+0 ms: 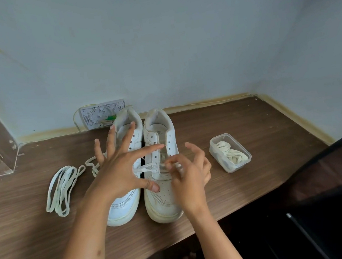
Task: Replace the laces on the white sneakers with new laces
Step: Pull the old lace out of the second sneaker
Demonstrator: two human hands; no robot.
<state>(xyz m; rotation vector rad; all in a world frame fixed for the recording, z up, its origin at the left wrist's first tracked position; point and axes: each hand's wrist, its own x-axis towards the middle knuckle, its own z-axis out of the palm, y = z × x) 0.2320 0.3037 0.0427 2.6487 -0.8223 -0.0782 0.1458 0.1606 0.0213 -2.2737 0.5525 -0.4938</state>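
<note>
Two white sneakers stand side by side on the wooden table, toes toward me: the left sneaker (123, 208) and the right sneaker (163, 194). A white lace (149, 167) runs through the lowest eyelets of the right sneaker; its upper eyelets are bare. My left hand (120, 169) hovers over the left sneaker with fingers spread wide and holds nothing. My right hand (190, 175) is over the right sneaker's lacing, fingers loosely curled and blurred; whether it pinches the lace I cannot tell. A loose lace (61, 188) lies coiled on the table to the left.
A clear plastic box (230, 152) with bundled laces stands right of the sneakers. A grey wall plate (102, 114) sits behind the shoes against the wall. The wooden table (254, 135) ends at a front edge near me, with dark furniture (339, 193) at the lower right.
</note>
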